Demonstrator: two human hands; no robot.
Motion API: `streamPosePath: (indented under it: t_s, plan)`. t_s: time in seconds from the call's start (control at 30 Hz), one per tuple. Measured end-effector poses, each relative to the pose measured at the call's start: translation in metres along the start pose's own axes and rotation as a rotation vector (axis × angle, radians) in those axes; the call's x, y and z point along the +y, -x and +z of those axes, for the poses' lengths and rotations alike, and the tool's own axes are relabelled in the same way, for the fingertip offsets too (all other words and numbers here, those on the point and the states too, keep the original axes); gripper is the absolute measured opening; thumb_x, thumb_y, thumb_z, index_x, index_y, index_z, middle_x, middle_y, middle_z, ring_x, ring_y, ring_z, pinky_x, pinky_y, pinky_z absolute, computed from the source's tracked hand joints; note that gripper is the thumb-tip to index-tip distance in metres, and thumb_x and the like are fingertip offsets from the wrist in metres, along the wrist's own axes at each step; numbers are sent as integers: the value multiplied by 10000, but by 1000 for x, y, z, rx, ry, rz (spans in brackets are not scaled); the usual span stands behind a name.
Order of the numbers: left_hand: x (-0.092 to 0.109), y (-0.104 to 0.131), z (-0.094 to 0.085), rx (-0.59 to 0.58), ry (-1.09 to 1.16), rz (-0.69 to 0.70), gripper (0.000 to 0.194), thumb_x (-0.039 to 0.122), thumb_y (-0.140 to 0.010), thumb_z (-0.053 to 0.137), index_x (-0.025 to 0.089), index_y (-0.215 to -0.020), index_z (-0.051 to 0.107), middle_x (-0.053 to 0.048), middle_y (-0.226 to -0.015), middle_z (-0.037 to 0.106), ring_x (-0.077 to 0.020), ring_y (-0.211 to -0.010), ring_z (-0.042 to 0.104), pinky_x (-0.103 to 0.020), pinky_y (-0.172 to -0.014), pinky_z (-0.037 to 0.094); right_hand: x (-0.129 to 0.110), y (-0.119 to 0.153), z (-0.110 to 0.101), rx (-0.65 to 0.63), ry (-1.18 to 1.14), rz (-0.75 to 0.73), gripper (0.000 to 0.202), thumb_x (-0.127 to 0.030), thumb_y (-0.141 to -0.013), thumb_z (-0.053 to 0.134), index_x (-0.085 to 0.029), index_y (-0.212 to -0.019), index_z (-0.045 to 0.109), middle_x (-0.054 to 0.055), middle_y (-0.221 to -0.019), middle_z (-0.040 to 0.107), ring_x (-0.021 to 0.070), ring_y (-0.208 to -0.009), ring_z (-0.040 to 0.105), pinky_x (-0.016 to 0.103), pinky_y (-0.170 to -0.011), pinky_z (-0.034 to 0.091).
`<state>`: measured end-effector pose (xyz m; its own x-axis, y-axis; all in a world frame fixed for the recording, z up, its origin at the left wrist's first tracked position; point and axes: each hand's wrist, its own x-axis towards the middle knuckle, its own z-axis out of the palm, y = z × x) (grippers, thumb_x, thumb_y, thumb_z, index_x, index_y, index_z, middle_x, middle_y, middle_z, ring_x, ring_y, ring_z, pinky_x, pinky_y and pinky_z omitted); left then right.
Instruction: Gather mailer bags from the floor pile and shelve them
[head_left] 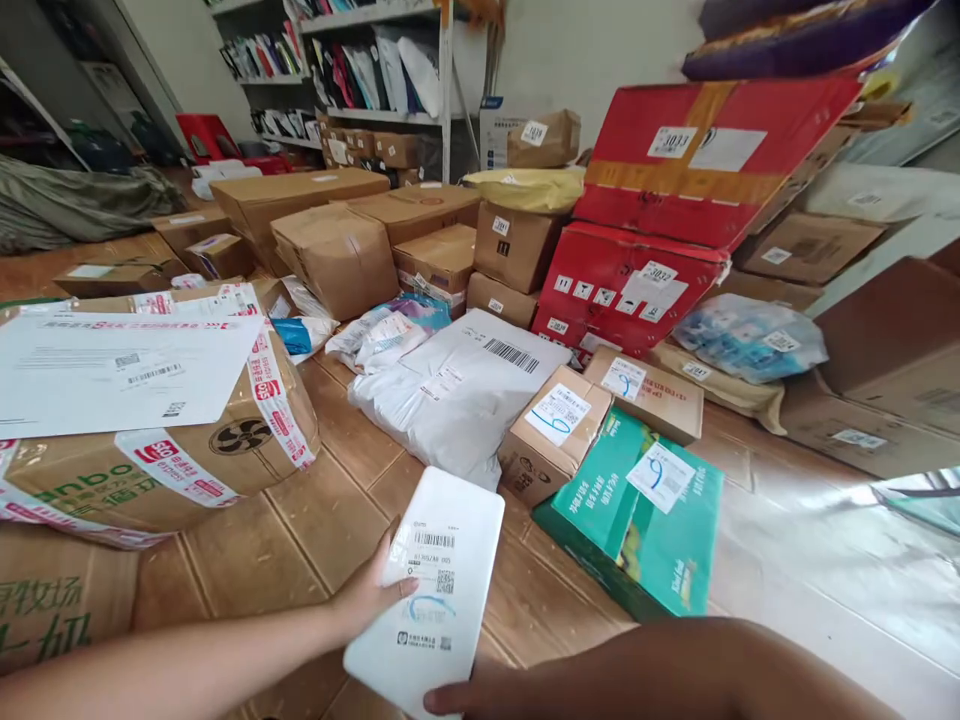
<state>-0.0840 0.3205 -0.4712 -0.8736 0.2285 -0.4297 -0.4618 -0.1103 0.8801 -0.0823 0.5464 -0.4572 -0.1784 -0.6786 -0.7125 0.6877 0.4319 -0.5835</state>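
Observation:
A small white parcel (431, 590) with a barcode label and a blue pen mark is held flat over the wooden floor. My left hand (369, 592) grips its left edge, thumb on top. My right hand (469, 698) holds its lower right corner from below, mostly out of frame. Just beyond the parcel lie a green box (637, 520), a small brown carton (551, 430) and a large white plastic mailer bag (457, 390).
A big taped carton with a white envelope on top (150, 420) sits at the left. Red boxes (675, 200) and brown cartons are stacked at the back, with shelves (360, 70) behind. Bare floor shows at the right (810, 560).

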Motion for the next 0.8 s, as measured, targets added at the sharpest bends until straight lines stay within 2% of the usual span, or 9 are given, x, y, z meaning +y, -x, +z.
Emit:
streamPosePath:
  t_s: [0.03, 0.1, 0.2, 0.4, 0.6, 0.8]
  plan:
    - [4, 1, 0, 8, -2, -15, 1174, 698, -664, 751, 160, -1481, 103, -266, -1518, 418, -382, -1397, 427, -580, -1183, 312, -2, 0, -3, 4, -10, 74, 851, -641, -294, 879, -240, -1022, 699, -35, -807, 666, 90, -636, 573, 227, -631, 483]
    - [10, 1, 1, 6, 12, -20, 1071, 693, -643, 770, 166, -1399, 223, -258, -1455, 482, -395, -1355, 464, -593, -1152, 346, -6, 4, -4, 38, 2, 204, 762, -524, -362, 854, -234, -1050, 696, -43, -808, 660, 65, -576, 532, 211, -563, 413]
    - [12, 0, 0, -26, 64, 2, 963, 636, -650, 800, 214, -1334, 270, -221, -1432, 504, -388, -1345, 475, -608, -1143, 340, -11, 9, -2, 48, 37, 211, 671, -446, -417, 780, -217, -1042, 693, -36, -806, 653, 76, -582, 523, 239, -580, 391]
    - [-3, -3, -10, -89, 8, 28, 1302, 448, -316, 993, 221, -1334, 212, -238, -1479, 418, -413, -1416, 372, -585, -1183, 284, -12, 8, -1, 30, 66, 197, 617, -442, -449, 757, -211, -1015, 676, -40, -783, 627, 92, -602, 513, 278, -632, 379]
    - [-2, -5, -12, -70, -31, 57, 1342, 382, -327, 997, 227, -1386, 188, -230, -1502, 415, -412, -1439, 347, -596, -1216, 228, -16, 15, -2, 26, 73, 233, 561, -409, -544, 781, -216, -1057, 666, -26, -831, 638, 80, -622, 527, 258, -640, 387]
    - [-5, -5, -22, -123, -116, 45, 1349, 364, -327, 994, 243, -1407, 194, -222, -1513, 397, -424, -1450, 319, -615, -1220, 198, -17, 16, -1, 13, 68, 211, 503, -391, -590, 782, -226, -1052, 673, -38, -827, 635, 68, -616, 518, 228, -601, 369]
